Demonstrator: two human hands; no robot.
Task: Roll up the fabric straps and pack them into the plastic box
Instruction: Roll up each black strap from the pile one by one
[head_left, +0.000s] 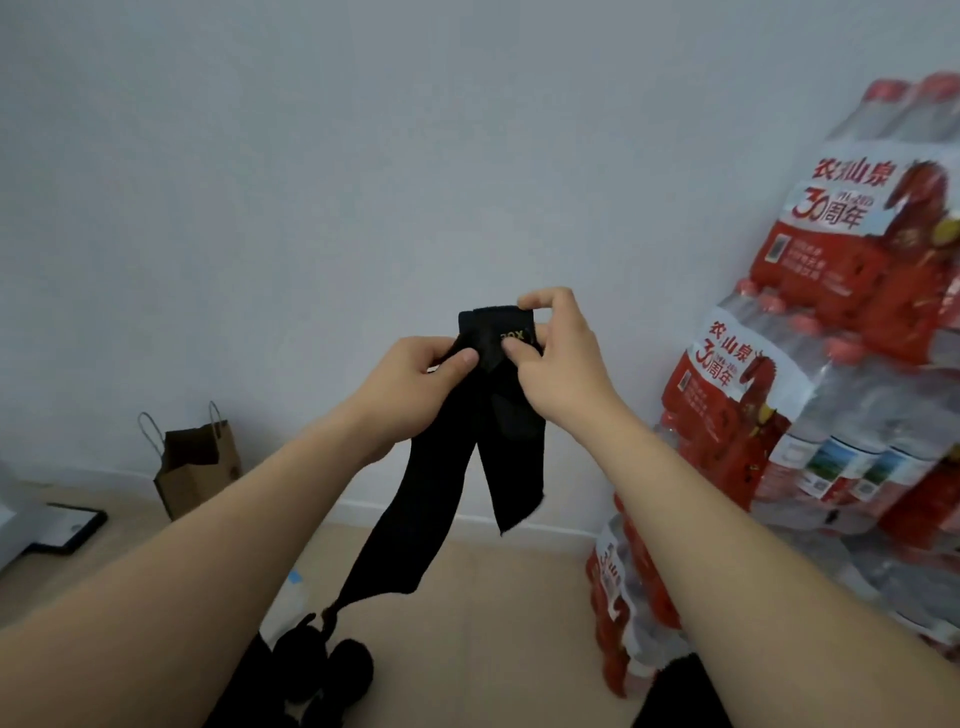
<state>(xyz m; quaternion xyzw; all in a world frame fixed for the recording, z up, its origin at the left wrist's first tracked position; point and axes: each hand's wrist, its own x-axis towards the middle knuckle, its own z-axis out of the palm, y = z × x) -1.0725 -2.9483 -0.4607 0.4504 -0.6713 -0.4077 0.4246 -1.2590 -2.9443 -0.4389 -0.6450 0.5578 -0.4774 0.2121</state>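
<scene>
Fabric strap (431, 499) held aloft at centre frame, against a plain pale wall: the left hand (415, 384) pinches it between thumb and curled fingers, while the right hand (556, 364) pinches the folded top end, where small gold lettering shows. The cloth is black, flat, soft and limp. A short tail hangs just below the right hand, and a long tail runs down to a knot at the lower centre of the frame.

The roll looks barely begun, and a fingertip hold on such slack cloth could slip and let the first fold spring open. The long tail could twist as it is wound, giving a lopsided roll, and the knot could catch among the dark rounded bundles (353, 670) at the bottom edge, apparently straps already rolled.

The plastic box is not in view. A brown paper bag (197, 467) stands on the tan floor (493, 623) at lower left; shrink-wrapped packs of bottled water (831, 364), glossy and red-labelled, are stacked at right.
</scene>
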